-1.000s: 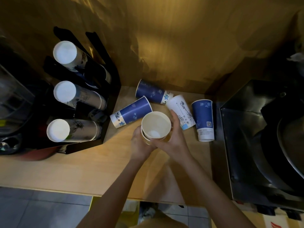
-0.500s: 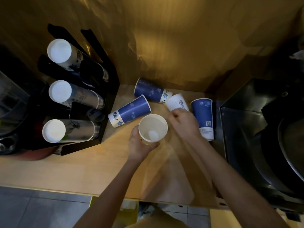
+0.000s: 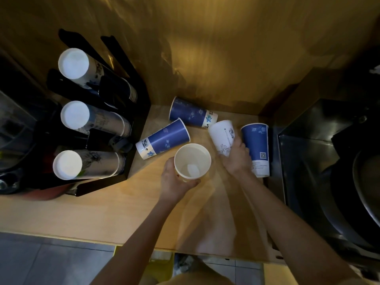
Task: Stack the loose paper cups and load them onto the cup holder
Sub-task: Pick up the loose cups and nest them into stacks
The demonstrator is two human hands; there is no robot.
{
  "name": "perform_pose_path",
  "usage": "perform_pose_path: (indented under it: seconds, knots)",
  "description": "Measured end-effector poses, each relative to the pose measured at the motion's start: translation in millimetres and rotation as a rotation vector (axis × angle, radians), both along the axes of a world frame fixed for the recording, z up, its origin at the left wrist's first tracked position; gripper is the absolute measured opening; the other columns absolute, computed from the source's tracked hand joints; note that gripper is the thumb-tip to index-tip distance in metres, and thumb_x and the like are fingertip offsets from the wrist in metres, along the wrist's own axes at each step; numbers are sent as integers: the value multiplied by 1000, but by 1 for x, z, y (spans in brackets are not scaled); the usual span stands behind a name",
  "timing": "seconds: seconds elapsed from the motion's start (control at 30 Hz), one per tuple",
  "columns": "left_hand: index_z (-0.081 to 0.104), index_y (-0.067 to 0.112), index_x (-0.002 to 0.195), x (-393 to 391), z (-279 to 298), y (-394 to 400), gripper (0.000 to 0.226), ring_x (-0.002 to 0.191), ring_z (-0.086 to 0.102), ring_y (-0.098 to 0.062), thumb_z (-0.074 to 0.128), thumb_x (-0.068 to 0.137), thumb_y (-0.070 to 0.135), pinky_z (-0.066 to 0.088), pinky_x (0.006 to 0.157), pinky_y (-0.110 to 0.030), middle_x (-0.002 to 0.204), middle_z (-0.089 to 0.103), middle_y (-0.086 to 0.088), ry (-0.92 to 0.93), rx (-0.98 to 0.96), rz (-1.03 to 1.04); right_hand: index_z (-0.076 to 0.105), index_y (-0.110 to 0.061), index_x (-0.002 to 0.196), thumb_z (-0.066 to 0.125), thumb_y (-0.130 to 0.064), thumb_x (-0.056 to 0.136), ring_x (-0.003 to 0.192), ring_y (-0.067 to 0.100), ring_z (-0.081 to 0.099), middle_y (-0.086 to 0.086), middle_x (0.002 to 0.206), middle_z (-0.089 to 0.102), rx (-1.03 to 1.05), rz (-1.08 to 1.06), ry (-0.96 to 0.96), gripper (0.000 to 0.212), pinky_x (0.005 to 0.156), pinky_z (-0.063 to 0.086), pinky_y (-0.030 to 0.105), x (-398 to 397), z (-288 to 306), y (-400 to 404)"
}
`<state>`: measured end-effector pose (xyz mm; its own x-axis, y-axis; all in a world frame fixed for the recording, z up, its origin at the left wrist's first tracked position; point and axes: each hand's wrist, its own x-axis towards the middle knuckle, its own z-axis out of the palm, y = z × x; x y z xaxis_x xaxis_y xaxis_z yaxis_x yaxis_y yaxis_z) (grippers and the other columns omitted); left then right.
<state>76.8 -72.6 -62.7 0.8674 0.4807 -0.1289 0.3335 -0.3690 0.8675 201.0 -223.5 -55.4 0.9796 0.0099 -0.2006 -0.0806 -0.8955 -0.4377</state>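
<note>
My left hand point(image 3: 174, 182) holds an upright stack of paper cups point(image 3: 192, 161), mouth up, over the wooden counter. My right hand point(image 3: 236, 158) grips a white printed cup point(image 3: 222, 134) lying on its side. Three blue cups lie loose around them: one to the left point(image 3: 164, 138), one behind point(image 3: 191, 113) and one to the right point(image 3: 256, 145). The black cup holder point(image 3: 135, 112) stands at the left with three cup stacks in it, top point(image 3: 82, 67), middle point(image 3: 90, 118) and bottom point(image 3: 86, 164).
A brown wall rises right behind the cups. A dark metal sink or machine point(image 3: 329, 161) borders the counter on the right. The counter's front edge point(image 3: 82, 236) drops to a tiled floor.
My right hand let go of the stack's rim, reached right and closed on the white cup. The left hand keeps the stack in about the same place.
</note>
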Motion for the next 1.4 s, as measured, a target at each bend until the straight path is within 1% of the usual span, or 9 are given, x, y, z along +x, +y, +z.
perform_pose_path:
  seconds: [0.17, 0.4, 0.5, 0.57, 0.63, 0.73, 0.97, 1.2, 1.4]
  knots:
    - [40, 19, 124, 0, -1, 1, 90, 105, 44, -9, 88, 49, 25, 44, 83, -29, 123, 52, -3, 1, 10, -9, 27, -19, 135, 76, -37, 69, 110, 27, 56, 10, 128, 54, 437, -138, -153, 84, 84, 51, 41, -18, 35, 8]
    - [42, 21, 121, 0, -1, 3, 88, 104, 50, -12, 89, 46, 27, 50, 83, -34, 119, 54, 0, -5, -13, -27, 29, -51, 122, 80, -39, 54, 107, 1, 57, -17, 121, 51, 1030, -16, -167, 86, 70, 51, 9, -52, 82, 29]
    - [43, 28, 113, 0, 1, 3, 82, 95, 55, -7, 89, 46, 28, 46, 74, -21, 111, 56, 5, -11, -53, -29, 26, -51, 123, 83, -30, 55, 112, -5, 52, -30, 118, 48, 955, 83, -129, 91, 80, 52, 15, -76, 65, 40]
    - [40, 33, 109, -1, 2, 3, 79, 88, 52, -1, 88, 47, 29, 41, 68, -13, 107, 53, 10, -17, -50, -38, 22, -42, 131, 83, -30, 56, 119, 0, 45, -23, 125, 43, 847, 105, -98, 98, 92, 51, 27, -86, 54, 43]
    - [41, 27, 112, -1, 1, 3, 79, 94, 52, -7, 87, 48, 28, 44, 73, -19, 111, 53, 6, -18, -33, -46, 20, -39, 133, 83, -32, 56, 122, 3, 38, -22, 127, 37, 768, 97, -80, 100, 99, 45, 30, -92, 44, 40]
    - [42, 21, 118, 0, -1, 4, 84, 103, 53, -14, 88, 48, 29, 47, 82, -28, 116, 55, -1, -31, -20, -55, 16, -48, 132, 79, -47, 52, 123, 2, 32, -32, 124, 31, 752, 113, -52, 102, 94, 34, 17, -97, 42, 34]
    - [41, 19, 123, 2, 2, 3, 83, 104, 48, -11, 85, 53, 32, 36, 75, -20, 120, 53, -4, 1, 16, -64, 11, -34, 140, 66, -66, 62, 122, 7, 35, -5, 142, 35, 419, 275, -60, 101, 95, 39, 30, -91, 48, 39]
    - [42, 13, 126, 13, 21, 8, 88, 111, 51, -22, 87, 51, 21, 37, 85, -27, 125, 55, -10, -23, 119, -235, 22, -28, 136, 64, -65, 65, 115, 15, 46, -2, 133, 45, 309, 259, -94, 90, 88, 46, 32, -85, 63, 32]
    - [45, 23, 124, 19, 34, 6, 86, 106, 52, -15, 86, 50, 38, 43, 82, -28, 122, 56, -2, 125, 106, -471, 22, -29, 138, 70, -58, 65, 116, 19, 46, 1, 135, 42, 337, 214, -4, 92, 84, 41, 30, -86, 64, 4]
